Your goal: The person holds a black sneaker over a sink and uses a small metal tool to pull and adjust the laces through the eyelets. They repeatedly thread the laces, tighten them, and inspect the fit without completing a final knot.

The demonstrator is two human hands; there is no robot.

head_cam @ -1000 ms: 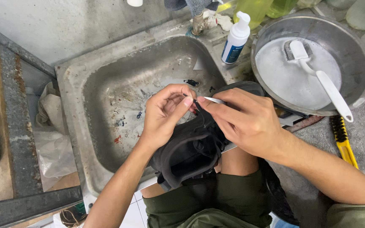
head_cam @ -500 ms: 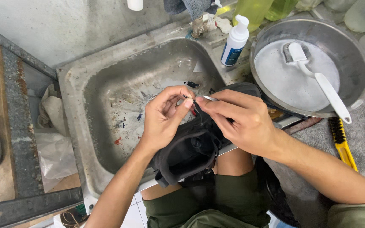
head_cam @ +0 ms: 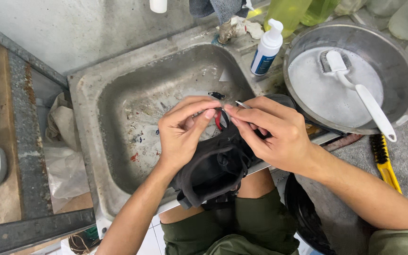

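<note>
A black shoe (head_cam: 213,170) with dark straps rests over the front edge of the steel sink (head_cam: 105,137), above my lap. My left hand (head_cam: 182,134) grips the shoe's upper part, fingers curled around it, fingertips near a small red piece (head_cam: 218,120). Facing it from the right, my right hand (head_cam: 272,134) pinches a thin metal tool (head_cam: 242,104) at the same spot on the shoe. The fingertips of both hands nearly touch.
A metal basin (head_cam: 402,71) at right holds soapy water and a white scrubbing brush (head_cam: 362,94). A white pump bottle (head_cam: 266,49) stands at the sink's back rim. A yellow-handled brush (head_cam: 383,163) lies on a grey cloth. Rags and plastic (head_cam: 64,156) lie left of the sink.
Both hands have kept working at the same spot on the shoe, with small finger shifts. The shoe stays over the sink's front edge.
</note>
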